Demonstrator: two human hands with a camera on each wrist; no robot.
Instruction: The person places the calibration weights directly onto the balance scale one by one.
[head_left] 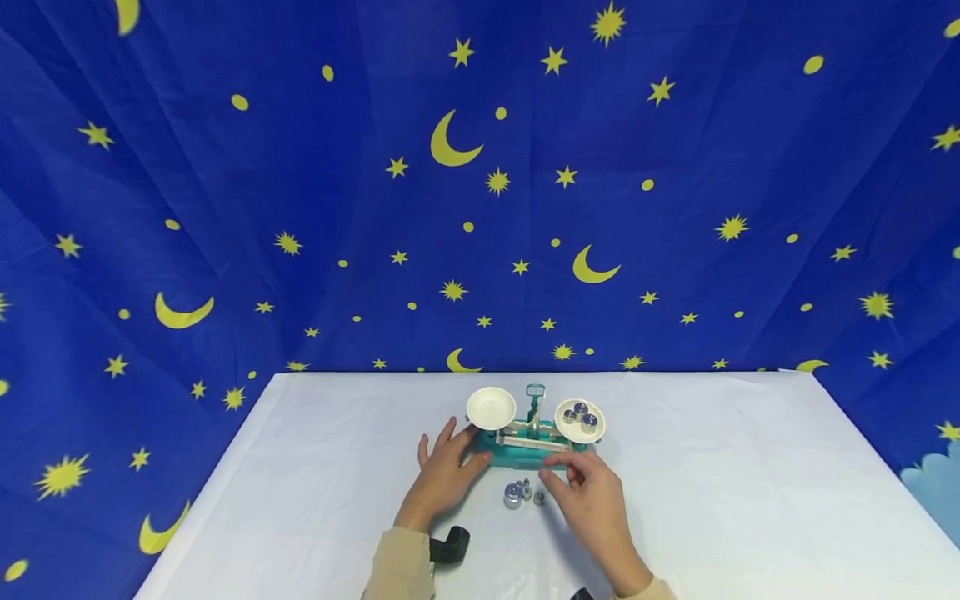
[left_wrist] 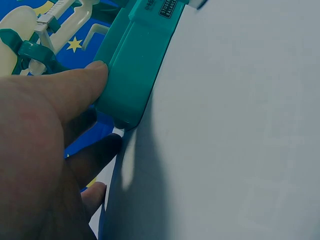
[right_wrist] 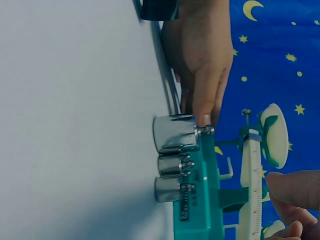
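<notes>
A teal balance scale (head_left: 517, 457) with two white pans stands on the table. My left hand (head_left: 444, 475) lies at its left end, the fingers spread and fairly straight, the thumb touching the base (left_wrist: 135, 65). Three metal weights (head_left: 581, 409) sit in the right pan (head_left: 572, 432); the left pan (head_left: 491, 408) holds nothing. In front of the base stand a large metal weight (head_left: 513, 496) and several smaller weights (head_left: 538, 498). My right hand (head_left: 596, 500) hovers above and beside them, thumb and forefinger a little apart with no object visible between them, the other fingers bent.
A white cloth covers the table (head_left: 735, 500). Behind it hangs a blue curtain (head_left: 525, 208) with yellow stars and moons. A black device (head_left: 450, 546) is at the left wrist. In the right wrist view, the scale's beam (right_wrist: 254, 185) is close to the right thumb.
</notes>
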